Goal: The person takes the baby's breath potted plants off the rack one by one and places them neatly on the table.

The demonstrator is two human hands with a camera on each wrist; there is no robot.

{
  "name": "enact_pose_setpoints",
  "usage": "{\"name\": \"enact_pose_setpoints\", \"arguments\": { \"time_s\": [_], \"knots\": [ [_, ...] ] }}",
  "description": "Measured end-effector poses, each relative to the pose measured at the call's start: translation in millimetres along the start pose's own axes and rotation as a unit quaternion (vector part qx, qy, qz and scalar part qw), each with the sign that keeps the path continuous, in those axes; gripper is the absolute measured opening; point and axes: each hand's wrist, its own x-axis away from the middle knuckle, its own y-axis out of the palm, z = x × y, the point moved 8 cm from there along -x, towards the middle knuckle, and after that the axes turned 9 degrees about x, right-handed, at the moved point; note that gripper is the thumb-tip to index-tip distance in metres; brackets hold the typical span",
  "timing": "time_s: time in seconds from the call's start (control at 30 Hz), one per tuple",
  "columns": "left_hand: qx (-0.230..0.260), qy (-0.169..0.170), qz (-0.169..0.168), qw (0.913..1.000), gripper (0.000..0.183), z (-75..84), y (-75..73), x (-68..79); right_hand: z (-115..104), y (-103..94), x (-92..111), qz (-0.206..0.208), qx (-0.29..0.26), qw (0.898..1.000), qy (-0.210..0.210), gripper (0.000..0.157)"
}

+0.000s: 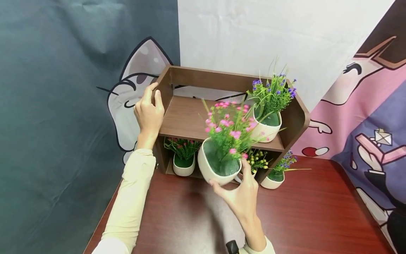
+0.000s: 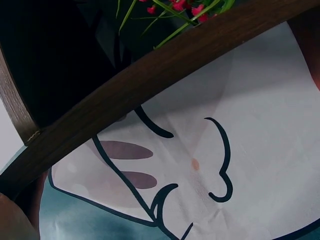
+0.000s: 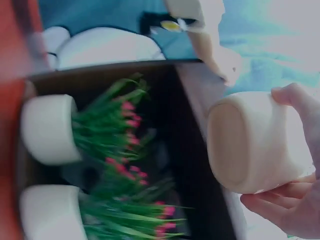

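My right hand (image 1: 242,197) grips a white pot of pink artificial flowers (image 1: 219,160), thumb and fingers on opposite sides. The pot is held up in front of the shelf, tilted, and its underside shows in the right wrist view. My left hand (image 1: 149,114) holds the upper left side panel of a brown two-tier wooden shelf (image 1: 187,116), with thumb and fingers astride its edge. On the upper tier, at the right end, stands a white pot of purple flowers (image 1: 268,130). Leaves of the pink plant overlap it in the head view.
In the lower tier sit a pot of red-pink flowers (image 1: 184,165) and a pot of yellow flowers (image 1: 258,162), partly hidden. Another potted purple plant (image 1: 274,178) stands by the shelf's right side. The reddish wooden table (image 1: 320,204) extends in front, and a printed cloth (image 1: 269,31) hangs behind.
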Motion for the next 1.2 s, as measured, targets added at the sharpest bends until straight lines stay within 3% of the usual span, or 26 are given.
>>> {"name": "enact_pose_setpoints", "arguments": {
  "time_s": [0.17, 0.33, 0.6, 0.87, 1.2],
  "knots": [
    [0.001, 0.003, 0.003, 1.0, 0.026, 2.6, -0.9, 0.3, 13.3, 17.0, 32.2, -0.058, -0.054, 0.996, 0.033, 0.079],
    [0.004, 0.004, 0.003, 1.0, 0.026, 2.0, 0.5, 1.0, 39.1, 29.8, 65.8, -0.095, -0.102, 0.985, 0.099, 0.094],
    [0.005, 0.0, 0.019, 0.9998, 0.024, -0.5, 0.6, 1.3, 92.1, 13.3, 109.6, -0.074, -0.011, 0.982, 0.175, 0.09],
    [0.006, 0.004, 0.024, 0.9997, 0.025, 0.9, -0.2, -0.4, 137.9, -9.6, 130.3, -0.051, 0.057, 0.983, 0.167, 0.096],
    [0.005, 0.004, 0.025, 0.9997, 0.024, 0.1, 0.0, 0.5, 190.6, -56.5, 148.3, 0.003, 0.148, 0.969, 0.199, 0.095]
  ]
}}
